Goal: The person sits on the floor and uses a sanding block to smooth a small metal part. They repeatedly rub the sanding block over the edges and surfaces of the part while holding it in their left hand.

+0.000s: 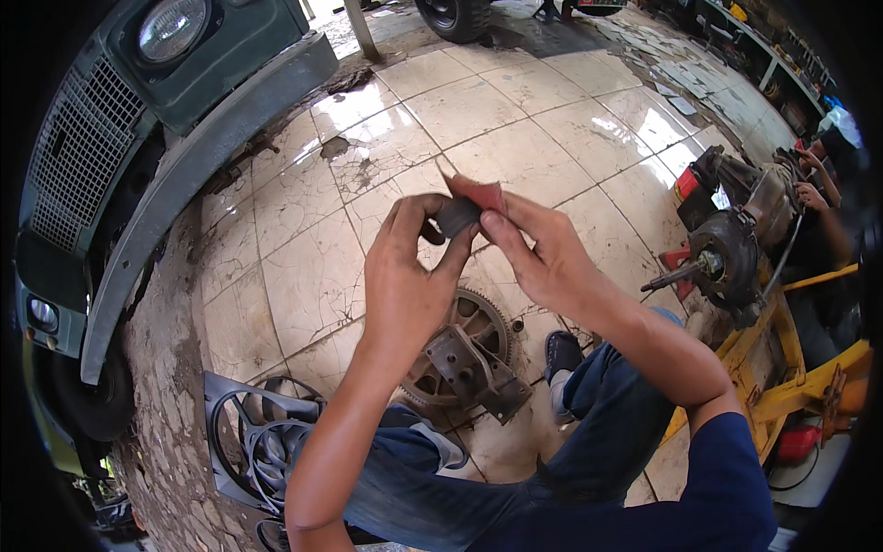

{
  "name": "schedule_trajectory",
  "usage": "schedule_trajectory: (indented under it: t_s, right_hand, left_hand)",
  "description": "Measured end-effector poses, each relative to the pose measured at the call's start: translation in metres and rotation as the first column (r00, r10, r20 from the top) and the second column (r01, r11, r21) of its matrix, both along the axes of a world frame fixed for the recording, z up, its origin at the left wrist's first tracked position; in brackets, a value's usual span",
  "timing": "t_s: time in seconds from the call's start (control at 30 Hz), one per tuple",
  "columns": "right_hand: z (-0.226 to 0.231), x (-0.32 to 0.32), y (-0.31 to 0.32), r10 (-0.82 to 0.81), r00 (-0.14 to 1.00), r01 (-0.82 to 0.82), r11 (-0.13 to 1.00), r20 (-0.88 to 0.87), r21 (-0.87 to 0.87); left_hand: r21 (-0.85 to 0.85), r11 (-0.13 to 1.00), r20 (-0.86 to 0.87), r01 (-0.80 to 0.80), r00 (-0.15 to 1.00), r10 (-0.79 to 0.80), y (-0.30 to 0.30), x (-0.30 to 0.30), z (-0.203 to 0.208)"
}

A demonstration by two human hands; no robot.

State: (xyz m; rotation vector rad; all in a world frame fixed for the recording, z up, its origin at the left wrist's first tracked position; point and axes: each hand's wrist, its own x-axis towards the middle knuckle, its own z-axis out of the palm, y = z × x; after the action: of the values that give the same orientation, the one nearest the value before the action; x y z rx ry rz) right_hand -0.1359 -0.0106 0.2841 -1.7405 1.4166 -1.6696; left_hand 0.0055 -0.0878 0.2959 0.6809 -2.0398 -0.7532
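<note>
In front of me, above the tiled floor, both my hands are raised and close together. My left hand (400,262) is closed, its thumb and fingers curled round a small dark grey, rounded part (459,219). A reddish-brown folded sheet that looks like sandpaper (480,192) is pinched in my right hand (552,253) and lies against the top of that part. Which face of the part it touches is hidden by my fingers. Below my hands, a toothed gear wheel (493,320) rests on the floor, with a rusty metal bracket (452,354) over it.
A dark green vehicle with a grey bumper (225,138) stands at left. A fan shroud (225,437) lies at lower left. On the right, an axle assembly (727,262) sits by a yellow metal frame (791,340); another person's hand (811,196) works there.
</note>
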Motion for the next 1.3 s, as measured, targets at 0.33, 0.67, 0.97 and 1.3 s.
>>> schedule_trajectory:
  t_s: [0.33, 0.67, 0.97, 1.3]
  right_hand:
    - [0.004, -0.036, 0.006, -0.165, 0.984, 0.161, 0.985, -0.069, -0.068]
    - [0.001, -0.027, 0.022, -0.082, 0.984, 0.065, 0.992, -0.161, -0.108]
    - [-0.001, -0.024, 0.03, -0.148, 0.951, 0.112, 0.983, -0.271, -0.143]
    - [-0.007, -0.018, 0.031, -0.11, 0.94, 0.084, 0.992, -0.324, -0.092]
  left_hand:
    - [0.134, 0.989, -0.433, 0.067, 0.901, -0.002, 0.013, -0.066, -0.03]
    - [0.193, 0.98, -0.459, 0.048, 0.887, 0.047, 0.041, -0.044, -0.04]
    - [0.092, 0.995, -0.423, -0.027, 0.904, 0.064, 0.048, -0.037, -0.042]
    - [0.242, 0.97, -0.512, -0.002, 0.849, 0.129, 0.052, -0.039, -0.065]
